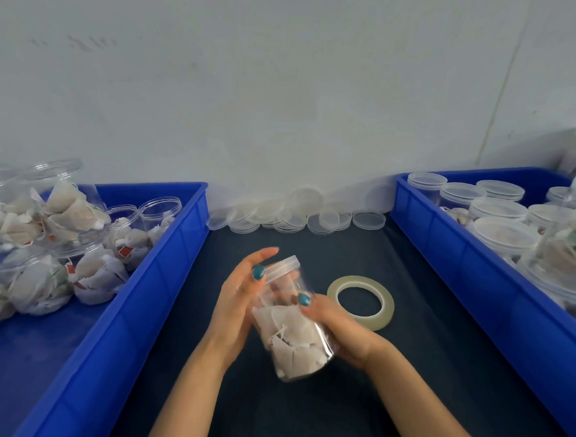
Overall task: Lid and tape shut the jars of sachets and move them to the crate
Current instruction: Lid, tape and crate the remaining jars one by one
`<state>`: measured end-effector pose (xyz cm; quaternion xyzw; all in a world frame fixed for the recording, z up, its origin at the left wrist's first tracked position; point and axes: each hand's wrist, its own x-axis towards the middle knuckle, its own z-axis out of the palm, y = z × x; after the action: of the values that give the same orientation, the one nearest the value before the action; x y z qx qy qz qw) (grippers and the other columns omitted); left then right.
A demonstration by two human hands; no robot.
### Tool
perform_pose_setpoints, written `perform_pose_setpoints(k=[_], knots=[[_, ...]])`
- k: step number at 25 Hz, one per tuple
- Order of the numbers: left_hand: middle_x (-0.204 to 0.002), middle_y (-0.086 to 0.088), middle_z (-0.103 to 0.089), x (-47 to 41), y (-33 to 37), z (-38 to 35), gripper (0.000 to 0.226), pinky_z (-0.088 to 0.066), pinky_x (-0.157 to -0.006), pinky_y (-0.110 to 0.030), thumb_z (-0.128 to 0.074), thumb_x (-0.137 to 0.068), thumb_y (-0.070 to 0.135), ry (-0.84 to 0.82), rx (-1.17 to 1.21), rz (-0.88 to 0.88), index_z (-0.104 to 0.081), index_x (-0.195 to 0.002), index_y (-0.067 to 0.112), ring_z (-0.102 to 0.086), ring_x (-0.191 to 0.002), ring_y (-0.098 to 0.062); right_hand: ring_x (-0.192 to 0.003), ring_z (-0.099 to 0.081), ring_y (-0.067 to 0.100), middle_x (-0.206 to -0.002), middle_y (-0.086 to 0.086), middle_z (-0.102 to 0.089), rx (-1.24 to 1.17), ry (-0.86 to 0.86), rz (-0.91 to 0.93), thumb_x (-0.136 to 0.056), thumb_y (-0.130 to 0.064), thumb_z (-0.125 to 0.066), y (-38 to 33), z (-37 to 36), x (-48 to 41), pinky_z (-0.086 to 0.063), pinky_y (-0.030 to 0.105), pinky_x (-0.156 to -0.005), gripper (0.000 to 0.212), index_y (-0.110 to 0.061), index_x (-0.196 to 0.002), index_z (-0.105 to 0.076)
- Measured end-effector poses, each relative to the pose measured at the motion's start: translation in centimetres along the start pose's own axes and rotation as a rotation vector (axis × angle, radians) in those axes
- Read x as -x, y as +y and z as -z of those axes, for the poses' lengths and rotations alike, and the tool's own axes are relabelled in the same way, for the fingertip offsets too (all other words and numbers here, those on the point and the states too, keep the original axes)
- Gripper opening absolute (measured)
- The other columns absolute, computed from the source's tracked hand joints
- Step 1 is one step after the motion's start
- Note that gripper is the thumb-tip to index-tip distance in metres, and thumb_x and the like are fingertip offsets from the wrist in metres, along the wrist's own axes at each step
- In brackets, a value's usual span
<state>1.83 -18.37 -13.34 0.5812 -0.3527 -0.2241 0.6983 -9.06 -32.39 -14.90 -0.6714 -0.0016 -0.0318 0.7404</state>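
Note:
A clear plastic jar [294, 341] full of white sachets is held tilted over the dark table, its lid [283, 264] on and pointing away from me. My right hand [334, 326] grips the jar's body from the right, thumb across the front. My left hand [240, 299] is at the lid end, thumb against the lid's rim and fingers stretched up past it. A roll of clear tape [360, 302] lies flat on the table just right of the jar.
A blue crate [166, 256] at left holds open jars of sachets [48, 227]. A blue crate [476, 259] at right holds lidded jars [503, 236]. Several loose clear lids [296, 213] lie along the wall at the back of the table.

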Motion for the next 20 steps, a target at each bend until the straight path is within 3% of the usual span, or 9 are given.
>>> perform_pose_setpoints(k=[2,4,7,9,11,12,16,18,20], knots=[[-0.121,-0.01,-0.07,-0.1,0.1,-0.1,0.097,-0.058,-0.087,-0.043,-0.082,-0.05,0.075,0.105,0.045,-0.03,-0.057,-0.13,0.026,-0.069,-0.108,-0.029,-0.105,-0.067,0.012,-0.111,-0.006,-0.073,0.222,0.199,0.078,-0.086,-0.063,-0.059,-0.4,0.2,0.1,-0.052,0.03,-0.092,0.054,-0.021,-0.118,-0.067],[-0.123,0.004,-0.069,-0.3,0.0,-0.2,0.094,-0.057,-0.09,-0.031,-0.087,-0.049,0.068,0.196,-0.08,-0.101,-0.055,-0.129,0.032,-0.066,-0.113,-0.014,-0.106,-0.063,0.002,-0.107,-0.021,-0.069,0.613,0.447,0.139,-0.097,-0.05,-0.051,-0.4,1.9,0.8,-0.048,0.023,-0.09,0.031,-0.031,-0.116,-0.066],[-0.125,0.019,-0.063,-0.5,-0.9,-0.8,0.083,-0.047,-0.098,-0.016,-0.089,-0.059,0.055,0.216,-0.294,-0.178,-0.051,-0.13,0.035,-0.057,-0.118,0.003,-0.113,-0.051,-0.004,-0.106,-0.033,-0.056,0.979,0.635,0.031,-0.092,-0.047,-0.061,-0.2,5.3,2.9,-0.037,0.01,-0.083,0.028,-0.038,-0.118,-0.061],[-0.126,0.027,-0.058,-0.7,-1.4,-1.7,0.085,-0.042,-0.096,-0.009,-0.086,-0.059,0.056,0.21,-0.318,-0.209,-0.049,-0.132,0.033,-0.053,-0.121,0.006,-0.118,-0.04,-0.006,-0.11,-0.033,-0.048,1.034,0.58,-0.095,-0.08,-0.054,-0.072,0.1,7.1,4.2,-0.036,0.015,-0.088,0.044,-0.041,-0.12,-0.058],[-0.125,0.031,-0.056,-1.0,-1.9,-2.5,0.085,-0.042,-0.098,-0.011,-0.087,-0.057,0.056,0.222,-0.322,-0.234,-0.048,-0.129,0.033,-0.051,-0.122,0.006,-0.122,-0.033,-0.005,-0.119,-0.027,-0.043,1.114,0.424,-0.211,-0.073,-0.056,-0.078,0.4,7.9,4.7,-0.037,0.022,-0.099,0.059,-0.041,-0.126,-0.055],[-0.124,0.032,-0.055,-1.2,-2.0,-2.8,0.083,-0.042,-0.1,-0.014,-0.088,-0.058,0.056,0.232,-0.325,-0.245,-0.048,-0.127,0.034,-0.051,-0.122,0.004,-0.122,-0.034,-0.004,-0.121,-0.025,-0.043,1.135,0.377,-0.24,-0.074,-0.054,-0.079,0.5,8.0,4.7,-0.038,0.025,-0.103,0.058,-0.04,-0.125,-0.056],[-0.124,0.03,-0.052,-1.6,-2.3,-3.0,0.082,-0.045,-0.101,-0.022,-0.077,-0.061,0.07,0.24,-0.362,-0.294,-0.045,-0.127,0.034,-0.052,-0.122,-0.001,-0.107,-0.054,0.004,-0.108,-0.018,-0.06,1.227,0.47,-0.189,-0.091,-0.028,-0.068,0.4,7.4,4.3,-0.03,0.037,-0.117,0.014,-0.034,-0.102,-0.06],[-0.132,0.026,-0.049,-1.3,-2.7,-3.0,0.093,-0.043,-0.106,-0.026,-0.065,-0.065,0.083,0.23,-0.383,-0.318,-0.042,-0.137,0.028,-0.05,-0.128,-0.005,-0.099,-0.056,0.007,-0.097,-0.016,-0.063,1.2,0.504,-0.136,-0.099,-0.027,-0.056,0.2,6.9,4.2,-0.041,0.035,-0.105,0.006,-0.033,-0.1,-0.053],[-0.146,0.014,-0.042,-0.9,-2.8,-2.9,0.091,-0.039,-0.113,-0.033,-0.054,-0.073,0.083,0.232,-0.445,-0.338,-0.035,-0.145,0.03,-0.042,-0.137,-0.008,-0.084,-0.057,0.007,-0.087,-0.017,-0.064,0.94,0.565,-0.033,-0.103,-0.032,-0.047,-0.1,6.3,4.3,-0.049,0.03,-0.076,0.005,-0.034,-0.099,-0.047]])
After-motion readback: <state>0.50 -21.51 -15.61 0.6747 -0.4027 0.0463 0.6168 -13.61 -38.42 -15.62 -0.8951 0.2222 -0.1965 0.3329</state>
